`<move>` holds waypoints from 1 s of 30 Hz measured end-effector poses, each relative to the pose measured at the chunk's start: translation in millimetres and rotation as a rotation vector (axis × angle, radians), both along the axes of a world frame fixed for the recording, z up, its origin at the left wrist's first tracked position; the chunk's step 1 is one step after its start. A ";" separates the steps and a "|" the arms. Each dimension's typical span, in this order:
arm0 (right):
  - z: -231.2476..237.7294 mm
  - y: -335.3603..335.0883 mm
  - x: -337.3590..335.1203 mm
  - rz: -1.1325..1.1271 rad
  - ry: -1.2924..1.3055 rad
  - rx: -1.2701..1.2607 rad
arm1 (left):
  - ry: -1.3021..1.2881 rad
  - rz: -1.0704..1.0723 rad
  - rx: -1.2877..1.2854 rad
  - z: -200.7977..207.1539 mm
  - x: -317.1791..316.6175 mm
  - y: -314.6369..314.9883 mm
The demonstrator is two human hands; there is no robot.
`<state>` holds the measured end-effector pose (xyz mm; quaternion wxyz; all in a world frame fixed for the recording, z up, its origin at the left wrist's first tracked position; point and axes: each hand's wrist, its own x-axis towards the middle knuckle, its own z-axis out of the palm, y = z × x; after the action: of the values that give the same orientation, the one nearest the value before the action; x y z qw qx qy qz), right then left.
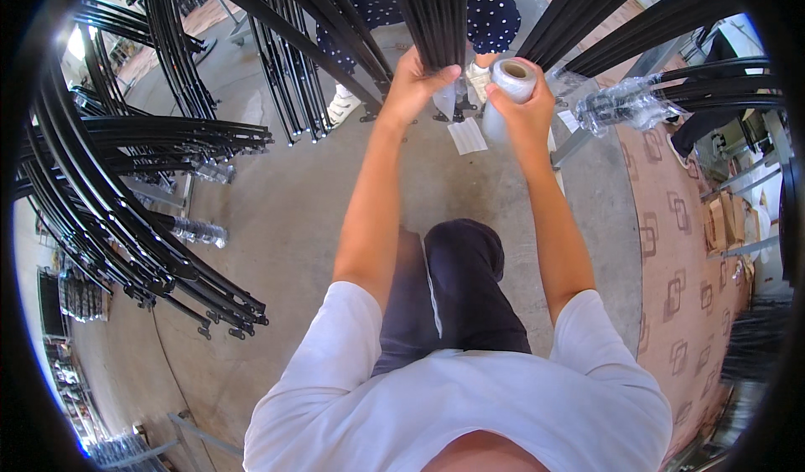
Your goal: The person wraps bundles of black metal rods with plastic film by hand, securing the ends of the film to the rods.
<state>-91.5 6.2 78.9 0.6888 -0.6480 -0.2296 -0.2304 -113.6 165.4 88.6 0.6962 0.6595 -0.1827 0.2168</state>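
My left hand is closed at the lower end of a bundle of black metal tubes, its thumb across the front and its other fingers mostly hidden. A wisp of clear plastic film hangs just under that thumb. To the right, my right hand grips a roll of clear stretch film with a brown cardboard core, held upright beside the bundle. Below the hands a white slip of paper lies on the floor.
More black tube bundles hang at left, some ends film-wrapped. A wrapped bundle end juts in at right. Beyond the tubes stands a person in dotted dark clothing and white shoes. Patterned pink flooring borders the concrete floor.
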 end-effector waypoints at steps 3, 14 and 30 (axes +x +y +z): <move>13.0 -1.9 -0.4 -0.268 -0.073 -0.021 | 0.105 -0.088 0.036 -8.3 5.3 4.8; 11.1 40.2 10.1 -0.615 0.067 -0.031 | 0.128 0.035 0.000 -29.1 17.2 20.3; -7.4 93.4 36.7 -0.358 -0.208 -0.014 | 0.151 -0.096 0.032 -27.1 -10.4 69.4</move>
<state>-54.8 99.6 71.4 0.6046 -0.6560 -0.1823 -0.4133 -124.1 234.8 61.4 0.7070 0.6755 -0.1644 0.1300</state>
